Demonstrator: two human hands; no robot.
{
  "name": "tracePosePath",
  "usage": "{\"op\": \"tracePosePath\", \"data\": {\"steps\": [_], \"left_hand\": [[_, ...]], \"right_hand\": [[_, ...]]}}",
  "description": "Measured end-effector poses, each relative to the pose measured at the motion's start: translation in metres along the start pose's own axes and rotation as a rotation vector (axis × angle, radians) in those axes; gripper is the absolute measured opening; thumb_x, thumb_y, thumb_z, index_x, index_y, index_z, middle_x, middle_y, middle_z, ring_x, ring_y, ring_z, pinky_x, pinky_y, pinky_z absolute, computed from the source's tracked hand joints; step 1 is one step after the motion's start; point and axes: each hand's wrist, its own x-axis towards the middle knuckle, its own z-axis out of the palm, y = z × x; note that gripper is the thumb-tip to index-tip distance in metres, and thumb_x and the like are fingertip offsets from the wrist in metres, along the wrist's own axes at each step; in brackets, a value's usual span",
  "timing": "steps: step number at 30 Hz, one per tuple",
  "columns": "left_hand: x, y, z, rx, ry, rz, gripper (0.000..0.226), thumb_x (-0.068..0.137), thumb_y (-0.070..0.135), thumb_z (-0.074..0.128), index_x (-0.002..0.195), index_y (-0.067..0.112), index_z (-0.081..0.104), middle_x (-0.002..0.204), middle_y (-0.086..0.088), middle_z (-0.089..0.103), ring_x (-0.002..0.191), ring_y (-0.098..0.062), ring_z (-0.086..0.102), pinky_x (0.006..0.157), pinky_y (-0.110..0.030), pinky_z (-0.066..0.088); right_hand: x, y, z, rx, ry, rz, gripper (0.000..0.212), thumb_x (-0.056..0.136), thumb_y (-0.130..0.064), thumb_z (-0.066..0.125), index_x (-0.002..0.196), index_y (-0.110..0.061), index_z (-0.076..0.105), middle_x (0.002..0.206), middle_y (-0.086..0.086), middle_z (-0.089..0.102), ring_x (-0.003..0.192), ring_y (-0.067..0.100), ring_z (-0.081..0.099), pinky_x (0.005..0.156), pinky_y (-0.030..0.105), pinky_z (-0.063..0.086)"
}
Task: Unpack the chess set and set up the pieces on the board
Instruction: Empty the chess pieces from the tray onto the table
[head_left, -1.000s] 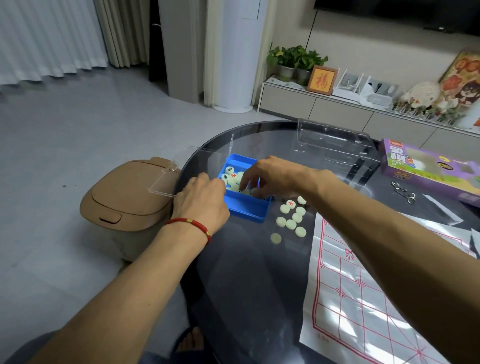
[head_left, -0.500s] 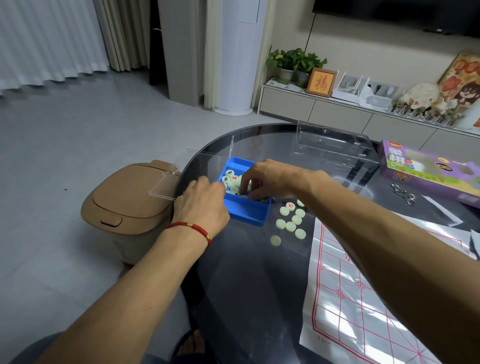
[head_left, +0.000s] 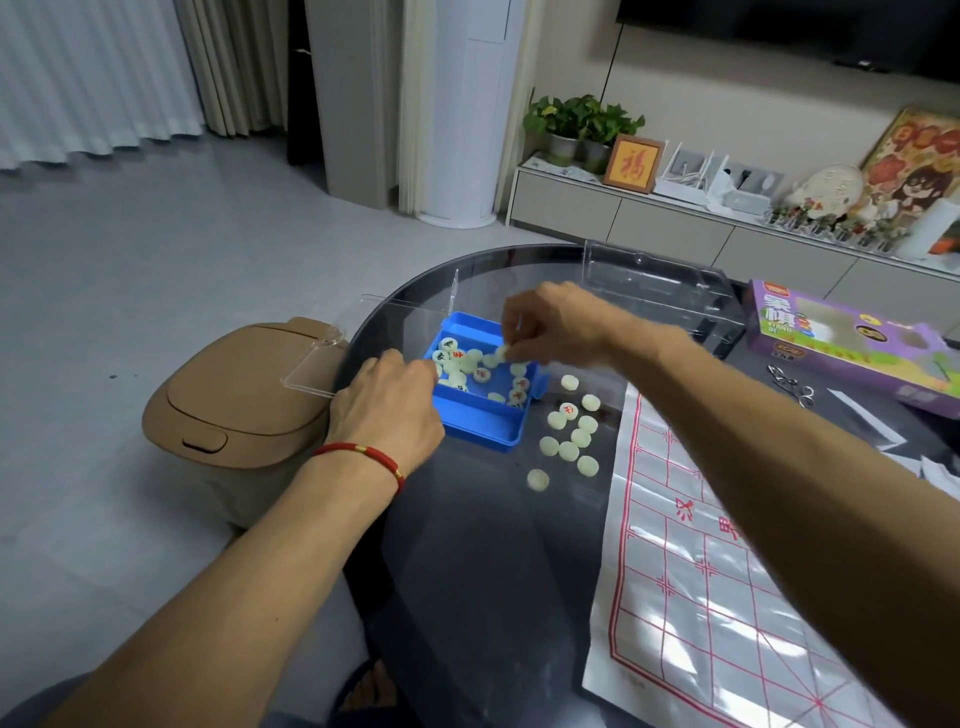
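Lifted now, right hand (head_left: 550, 327) pinches a piece (head_left: 502, 352) above blue box (head_left: 480, 421).

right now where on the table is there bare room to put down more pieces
Bare dark glass in front of the blue tray, between left wrist and board sheet. Crowded: loose pieces fill the strip between tray and sheet.
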Motion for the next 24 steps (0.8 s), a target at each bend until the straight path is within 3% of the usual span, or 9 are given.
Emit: {"op": "tracePosePath", "data": {"steps": [3,10,13,16,24], "left_hand": [[0.000,0.001,0.000,-0.001,-0.011,-0.008,0.045,0.095,0.030,0.061,0.138,0.021,0.052,0.131,-0.009,0.050,0.122,-0.024,0.050,0.093,-0.038,0.051],[-0.002,0.002,-0.001,0.006,-0.013,-0.016,0.045,0.095,0.029,0.060,0.139,0.022,0.050,0.132,-0.009,0.050,0.123,-0.024,0.050,0.093,-0.037,0.051],[-0.002,0.001,-0.001,-0.003,-0.007,-0.007,0.044,0.095,0.028,0.060,0.138,0.021,0.051,0.131,-0.009,0.050,0.122,-0.023,0.050,0.091,-0.037,0.051],[-0.001,0.000,-0.001,-0.005,-0.006,-0.005,0.043,0.095,0.028,0.060,0.137,0.022,0.052,0.131,-0.009,0.051,0.121,-0.023,0.051,0.091,-0.037,0.053],[0.002,0.000,0.001,-0.009,-0.013,-0.011,0.046,0.094,0.028,0.063,0.138,0.024,0.051,0.131,-0.008,0.051,0.122,-0.023,0.051,0.092,-0.038,0.055]], "right_hand": [[-0.018,0.029,-0.019,0.044,0.046,0.115,0.015,0.086,-0.030,0.078,0.085,-0.023,0.066,0.075,-0.007,0.072,0.057,0.005,0.068,0.060,0.023,0.055],[-0.042,0.067,-0.002,-0.018,-0.063,0.294,0.009,0.090,-0.024,0.073,0.087,-0.020,0.065,0.080,-0.001,0.070,0.068,0.011,0.068,0.061,0.022,0.052],[-0.040,0.071,0.008,0.009,-0.051,0.320,0.010,0.089,-0.024,0.074,0.084,-0.019,0.066,0.078,-0.001,0.071,0.072,0.015,0.069,0.069,0.027,0.057],[-0.037,0.070,0.011,0.023,-0.058,0.349,0.011,0.090,-0.024,0.074,0.083,-0.021,0.066,0.078,-0.002,0.069,0.073,0.013,0.066,0.066,0.024,0.053],[-0.036,0.075,0.011,0.092,-0.013,0.339,0.011,0.084,-0.024,0.080,0.092,-0.017,0.078,0.080,-0.002,0.076,0.069,0.011,0.074,0.075,0.029,0.062]]}}
